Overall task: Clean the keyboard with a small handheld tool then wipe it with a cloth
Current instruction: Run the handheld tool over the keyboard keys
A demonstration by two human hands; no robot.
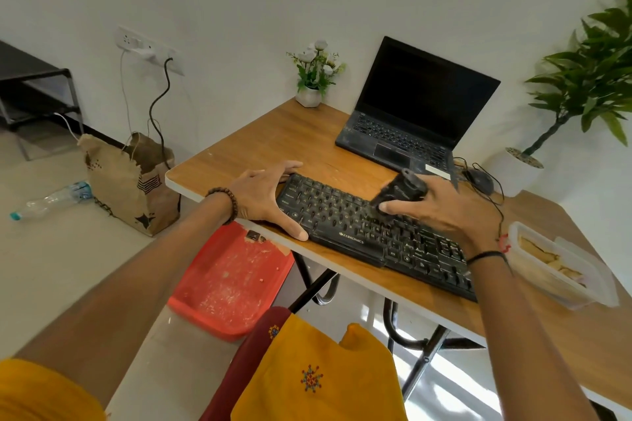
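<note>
1. Now we judge the tool step is in progress; wiping remains, and no cloth shows near our hands.
2. Our right hand (441,212) grasps the handheld tool (398,193), its lower end touching the keyboard (345,236).
3. Our left hand (265,196), spread open, steadies the keyboard's left end; its long axis runs from this hand away under the right one.
</note>
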